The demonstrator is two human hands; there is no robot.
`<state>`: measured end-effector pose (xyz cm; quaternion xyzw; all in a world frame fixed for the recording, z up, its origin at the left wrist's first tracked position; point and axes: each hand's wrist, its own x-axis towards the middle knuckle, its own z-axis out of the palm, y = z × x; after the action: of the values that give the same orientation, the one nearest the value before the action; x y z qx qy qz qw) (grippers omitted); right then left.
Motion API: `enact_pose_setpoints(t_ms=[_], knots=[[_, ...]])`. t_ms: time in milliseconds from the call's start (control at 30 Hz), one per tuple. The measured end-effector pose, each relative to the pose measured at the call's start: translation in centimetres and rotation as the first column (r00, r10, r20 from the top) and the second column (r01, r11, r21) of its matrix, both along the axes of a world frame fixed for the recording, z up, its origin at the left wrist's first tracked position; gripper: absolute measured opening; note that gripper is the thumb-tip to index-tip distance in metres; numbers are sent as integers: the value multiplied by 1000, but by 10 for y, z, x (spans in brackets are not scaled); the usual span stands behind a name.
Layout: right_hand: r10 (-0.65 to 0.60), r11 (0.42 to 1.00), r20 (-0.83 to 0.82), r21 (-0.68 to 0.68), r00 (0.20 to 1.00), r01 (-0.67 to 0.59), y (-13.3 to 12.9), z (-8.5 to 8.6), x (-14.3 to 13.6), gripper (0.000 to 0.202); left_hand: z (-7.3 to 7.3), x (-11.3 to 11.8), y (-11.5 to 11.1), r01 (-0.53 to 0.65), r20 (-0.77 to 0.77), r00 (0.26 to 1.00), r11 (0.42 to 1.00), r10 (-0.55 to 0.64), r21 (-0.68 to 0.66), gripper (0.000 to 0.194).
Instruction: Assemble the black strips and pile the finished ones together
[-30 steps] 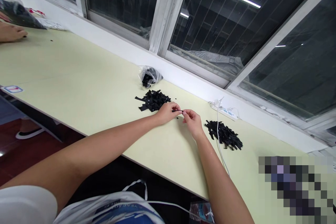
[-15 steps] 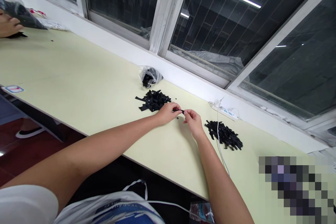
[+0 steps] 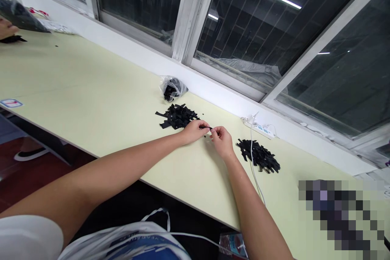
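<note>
Between my two hands is a short black fabric strip [image 3: 207,128], mostly covered by the fingers. My left hand [image 3: 195,131] pinches one end, and my right hand [image 3: 222,141] pinches the other, the fingertips almost meeting. Just behind and left of my left hand lies a loose pile of black strips [image 3: 176,116]. A second pile of black strips [image 3: 258,156] lies to the right of my right hand. Behind the left pile, a clear plastic bag [image 3: 174,88] with black pieces inside rests by the wall.
A white power strip [image 3: 262,130] sits against the wall, and its white cable [image 3: 253,166] runs across the right pile. At far left, another person's hand [image 3: 7,28] is beside a dark bag [image 3: 21,15]. A label [image 3: 11,102] marks the table edge. Something pixelated covers the right corner.
My right hand has drawn slightly closer to my left, so less of the black strip shows between them. The whole view has shifted a little.
</note>
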<state>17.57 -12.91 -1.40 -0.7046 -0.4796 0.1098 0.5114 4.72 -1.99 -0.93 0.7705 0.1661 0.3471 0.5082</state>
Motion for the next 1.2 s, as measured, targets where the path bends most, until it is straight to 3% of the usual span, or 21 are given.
enact_pose_setpoints(t_ms=[167,333,633,833,1100,1200], knots=[[2,998,-106,55,994,3,0,3,-2,35,-1,2,-1,8,0,1000,978,-8,-209,18],[57,996,-317,88,947,-30,0,10,-4,36,4,1,-2,47,41,999,930,-34,-364,16],[215,976,-541,103,813,-190,-6,17,-4,36,8,2,-4,101,121,991,885,-51,-454,11],[256,964,-626,109,737,-242,-9,20,-4,35,10,1,-7,122,146,988,868,-58,-481,10],[269,955,-631,78,728,-285,-11,20,-4,32,10,1,-9,174,184,979,843,-91,-509,8],[240,967,-621,81,746,-243,-8,17,-4,31,9,1,-8,165,182,980,852,-84,-497,8]])
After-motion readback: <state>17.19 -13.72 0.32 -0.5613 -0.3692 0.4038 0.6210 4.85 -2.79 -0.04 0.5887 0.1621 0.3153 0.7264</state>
